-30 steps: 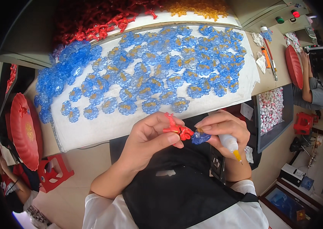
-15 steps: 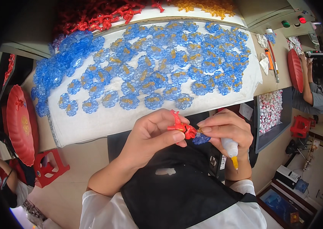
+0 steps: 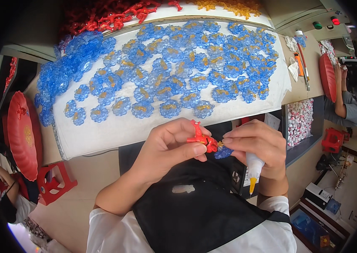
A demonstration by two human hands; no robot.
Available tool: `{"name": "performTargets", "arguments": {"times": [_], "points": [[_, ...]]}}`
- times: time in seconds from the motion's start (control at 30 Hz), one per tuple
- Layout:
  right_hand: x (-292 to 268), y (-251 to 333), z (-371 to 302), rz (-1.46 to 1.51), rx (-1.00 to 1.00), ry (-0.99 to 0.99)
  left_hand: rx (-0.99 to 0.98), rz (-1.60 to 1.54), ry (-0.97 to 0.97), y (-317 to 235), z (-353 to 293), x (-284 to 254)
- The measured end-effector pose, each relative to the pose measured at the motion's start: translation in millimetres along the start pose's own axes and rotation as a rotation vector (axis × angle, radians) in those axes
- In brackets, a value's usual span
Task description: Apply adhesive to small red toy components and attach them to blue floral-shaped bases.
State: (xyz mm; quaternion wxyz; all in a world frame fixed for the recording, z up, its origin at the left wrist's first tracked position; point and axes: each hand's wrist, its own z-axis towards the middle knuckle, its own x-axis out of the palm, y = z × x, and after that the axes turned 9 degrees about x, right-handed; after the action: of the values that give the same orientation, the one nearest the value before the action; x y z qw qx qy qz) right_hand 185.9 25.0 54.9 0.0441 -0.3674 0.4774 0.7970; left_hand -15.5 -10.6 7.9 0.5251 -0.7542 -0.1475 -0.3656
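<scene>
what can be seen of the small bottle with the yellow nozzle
The small bottle is whitish, looks like cloudy plastic, and narrows to a tapered yellow nozzle tipped with a thin needle. No cap covers the tip. It is tucked in the right hand, nozzle pointing toward the person and the picture's lower edge, slightly leftward. The hand hides its far end, and how full it is cannot be told.

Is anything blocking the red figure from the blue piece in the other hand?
Nothing visible: the red figure in the left hand touches or nearly touches the blue piece in the right hand. The white bottle points away.
</scene>
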Motion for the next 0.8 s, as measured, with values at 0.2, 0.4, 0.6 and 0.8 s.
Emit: {"name": "performTargets", "arguments": {"times": [0.2, 0.4, 0.6, 0.8], "points": [[-5.1, 0.4, 1.4, -0.039, -0.067, 0.063, -0.047, -0.037, -0.027, -0.2, 1.3, 3.0], [-10.6, -1.5, 3.4, -0.006, -0.136, 0.134, -0.137, -0.047, -0.004, -0.3, 5.1, 2.5], [-14.2, -2.8, 5.7, -0.029, -0.171, 0.195, -0.164, 0.043, 0.013, -5.3, 10.1, 3.3], [-15.3, -1.3, 5.7, -0.07, -0.186, 0.218, -0.254, 0.035, 0.041, -7.6, 16.2, 3.8]]}}
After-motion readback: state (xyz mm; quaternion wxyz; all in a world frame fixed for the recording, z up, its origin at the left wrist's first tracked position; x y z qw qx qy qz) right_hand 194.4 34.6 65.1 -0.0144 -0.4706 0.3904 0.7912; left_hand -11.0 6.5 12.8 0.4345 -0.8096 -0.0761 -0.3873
